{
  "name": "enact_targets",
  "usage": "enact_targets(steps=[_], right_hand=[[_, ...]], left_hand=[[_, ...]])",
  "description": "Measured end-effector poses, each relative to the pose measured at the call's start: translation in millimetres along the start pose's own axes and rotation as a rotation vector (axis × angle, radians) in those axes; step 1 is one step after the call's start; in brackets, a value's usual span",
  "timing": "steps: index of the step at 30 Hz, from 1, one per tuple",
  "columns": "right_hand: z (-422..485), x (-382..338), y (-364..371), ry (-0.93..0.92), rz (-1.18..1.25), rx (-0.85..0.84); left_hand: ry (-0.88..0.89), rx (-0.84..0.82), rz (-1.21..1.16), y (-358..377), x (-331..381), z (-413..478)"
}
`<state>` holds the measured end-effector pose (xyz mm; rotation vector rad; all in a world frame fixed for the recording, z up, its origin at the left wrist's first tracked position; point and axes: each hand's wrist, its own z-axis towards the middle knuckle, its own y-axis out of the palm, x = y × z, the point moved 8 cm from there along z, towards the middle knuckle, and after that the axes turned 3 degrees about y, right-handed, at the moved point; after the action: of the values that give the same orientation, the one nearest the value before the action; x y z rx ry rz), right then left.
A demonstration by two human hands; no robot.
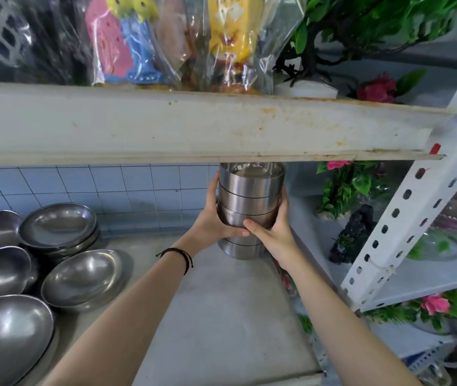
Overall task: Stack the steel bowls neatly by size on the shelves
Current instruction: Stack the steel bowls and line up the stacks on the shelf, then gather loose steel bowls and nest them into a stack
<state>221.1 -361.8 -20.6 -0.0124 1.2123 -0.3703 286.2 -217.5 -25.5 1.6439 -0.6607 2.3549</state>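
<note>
1. Two shelves frame the job: the lower shelf (235, 302) lies below the fingers (213, 188), and the upper shelf edge (194, 126) hangs close above them; hold the load low so its top rim clears that edge.
2. Several wide shallow bowls (82, 277) sit in heaps well to the left of the fingers; judged by size they belong apart, so leave a gap on that side.
3. The stack of straight-sided steel bowls (251, 190) stands between the fingers, right under the upper edge; whether its base touches the lower shelf I cannot tell.
4. The left hand (213, 221) and right hand (274, 232) both grasp it, fingers curled round the flanks, thumbs meeting on the near face; the grip sits at mid-height, so the bowls above the fingers could tip; press evenly, and slide rather than lift.
5. The seams beside the thumbs look slightly out of line; square them before letting go.
</note>
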Motion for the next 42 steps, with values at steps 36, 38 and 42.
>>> enact_targets(steps=[36,38,42], right_hand=[[-154.4,-82.8,116.0,0.371,-1.077,-0.534],[-172.4,-96.3,134.0,0.378,-1.043,-0.535],[-199.2,-124.5,166.2,0.320,-1.054,-0.561]], left_hand=[[-0.080,-0.123,1.424,-160.6,107.4,-306.2],[-0.082,-0.121,1.452,-173.4,109.5,-327.5],[-0.149,-0.122,1.455,-202.3,112.3,-364.3]])
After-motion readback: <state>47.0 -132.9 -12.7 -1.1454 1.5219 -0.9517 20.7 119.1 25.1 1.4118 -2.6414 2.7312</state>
